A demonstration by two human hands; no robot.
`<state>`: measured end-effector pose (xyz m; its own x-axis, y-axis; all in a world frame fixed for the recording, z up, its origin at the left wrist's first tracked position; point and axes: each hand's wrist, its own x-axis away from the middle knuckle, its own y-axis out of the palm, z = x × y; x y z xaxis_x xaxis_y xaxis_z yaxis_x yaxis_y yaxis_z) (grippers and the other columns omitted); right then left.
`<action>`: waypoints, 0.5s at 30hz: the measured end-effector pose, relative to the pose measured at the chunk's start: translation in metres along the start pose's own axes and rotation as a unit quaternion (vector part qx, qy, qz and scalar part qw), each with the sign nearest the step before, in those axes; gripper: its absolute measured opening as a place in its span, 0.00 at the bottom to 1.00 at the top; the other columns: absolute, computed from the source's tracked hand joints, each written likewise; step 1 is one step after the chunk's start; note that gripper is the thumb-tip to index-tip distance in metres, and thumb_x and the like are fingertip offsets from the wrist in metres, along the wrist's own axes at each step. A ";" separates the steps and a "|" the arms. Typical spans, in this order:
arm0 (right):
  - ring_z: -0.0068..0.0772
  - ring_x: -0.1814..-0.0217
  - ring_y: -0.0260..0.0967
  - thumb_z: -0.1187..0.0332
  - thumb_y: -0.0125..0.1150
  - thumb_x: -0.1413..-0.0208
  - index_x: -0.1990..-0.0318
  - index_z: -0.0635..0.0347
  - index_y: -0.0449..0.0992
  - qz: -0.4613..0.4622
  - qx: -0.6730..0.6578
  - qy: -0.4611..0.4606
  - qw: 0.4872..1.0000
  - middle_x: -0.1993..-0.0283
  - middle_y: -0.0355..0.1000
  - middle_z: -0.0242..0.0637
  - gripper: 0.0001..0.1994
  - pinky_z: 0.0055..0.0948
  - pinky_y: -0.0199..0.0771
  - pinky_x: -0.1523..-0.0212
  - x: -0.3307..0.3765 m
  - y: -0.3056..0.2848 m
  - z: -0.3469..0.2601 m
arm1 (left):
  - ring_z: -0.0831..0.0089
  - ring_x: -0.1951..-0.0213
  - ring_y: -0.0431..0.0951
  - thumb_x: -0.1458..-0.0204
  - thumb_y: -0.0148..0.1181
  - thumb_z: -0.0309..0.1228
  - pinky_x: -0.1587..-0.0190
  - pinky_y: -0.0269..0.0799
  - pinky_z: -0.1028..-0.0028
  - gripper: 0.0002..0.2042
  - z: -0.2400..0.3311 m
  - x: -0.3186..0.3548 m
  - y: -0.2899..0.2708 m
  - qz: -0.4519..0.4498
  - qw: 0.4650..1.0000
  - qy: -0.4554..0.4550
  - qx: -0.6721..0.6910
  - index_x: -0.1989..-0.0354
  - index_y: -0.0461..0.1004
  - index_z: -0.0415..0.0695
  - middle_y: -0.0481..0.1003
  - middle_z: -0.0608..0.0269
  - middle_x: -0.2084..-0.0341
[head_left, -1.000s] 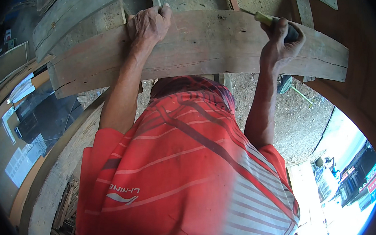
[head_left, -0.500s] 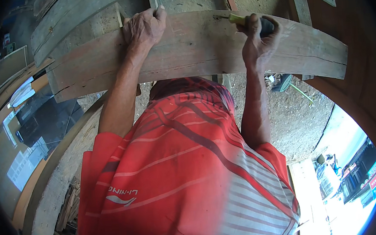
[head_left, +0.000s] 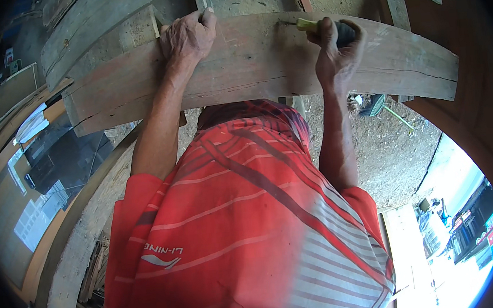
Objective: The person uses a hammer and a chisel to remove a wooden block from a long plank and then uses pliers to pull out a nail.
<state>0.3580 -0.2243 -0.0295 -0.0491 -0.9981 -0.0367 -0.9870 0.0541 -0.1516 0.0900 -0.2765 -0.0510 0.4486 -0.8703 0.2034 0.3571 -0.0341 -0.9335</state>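
A long weathered wooden plank (head_left: 245, 61) with a crack along its near side lies across the view in front of me. My left hand (head_left: 188, 37) is closed at its far edge, the fingers curled over that edge and mostly hidden. In my right hand (head_left: 338, 48) is a screwdriver (head_left: 307, 25) with a yellow and black handle, my fingers wrapped round it. Its thin shaft points left, low over the plank, at a dark rough spot (head_left: 285, 22). Whether the tip touches the wood I cannot tell.
More boards (head_left: 98, 32) lie beyond the plank, with a wooden upright (head_left: 395, 6) at the far right. On the left a dark glossy panel (head_left: 64, 159) and white papers (head_left: 31, 124) rest on a surface. A green object with a stick (head_left: 377, 106) lies on the dusty ground.
My right hand has shifted slightly left with the screwdriver, whose handle has turned a little. My left hand stays at the plank's far edge.
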 end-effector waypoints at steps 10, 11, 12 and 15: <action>0.31 0.69 0.80 0.62 0.68 0.37 0.46 0.68 0.63 0.028 0.024 -0.050 0.998 0.65 0.76 0.42 0.24 0.27 0.82 0.67 -0.008 -0.011 -0.008 | 0.40 0.61 0.80 0.36 0.44 0.54 0.57 0.73 0.50 0.25 0.001 0.001 0.002 0.012 1.000 0.001 0.008 0.66 0.80 0.46 0.80 0.43 0.68; 0.31 0.69 0.80 0.62 0.68 0.36 0.46 0.68 0.63 0.043 -0.030 -0.027 0.998 0.65 0.76 0.42 0.23 0.27 0.81 0.68 -0.010 -0.014 -0.009 | 0.40 0.61 0.80 0.36 0.45 0.54 0.57 0.73 0.51 0.25 -0.001 0.002 0.003 0.015 1.000 0.000 0.006 0.66 0.80 0.46 0.80 0.43 0.69; 0.31 0.69 0.80 0.63 0.67 0.36 0.46 0.67 0.63 0.058 -0.085 -0.003 0.995 0.65 0.76 0.42 0.22 0.26 0.80 0.68 -0.011 -0.015 -0.010 | 0.40 0.61 0.80 0.36 0.45 0.54 0.57 0.73 0.51 0.25 -0.002 0.002 0.004 0.018 1.000 -0.001 0.004 0.66 0.80 0.46 0.80 0.43 0.69; 0.29 0.68 0.80 0.64 0.66 0.35 0.46 0.67 0.64 0.009 -0.057 0.004 0.998 0.66 0.77 0.42 0.21 0.25 0.78 0.67 -0.004 -0.007 -0.002 | 0.39 0.62 0.79 0.35 0.44 0.54 0.58 0.73 0.51 0.26 0.003 0.002 0.002 0.010 1.000 0.000 0.013 0.67 0.80 0.45 0.79 0.42 0.69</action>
<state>0.3644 -0.2204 -0.0266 -0.0685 -0.9972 -0.0311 -0.9969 0.0696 -0.0367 0.0937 -0.2767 -0.0515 0.4564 -0.8703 0.1853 0.3698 -0.0039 -0.9291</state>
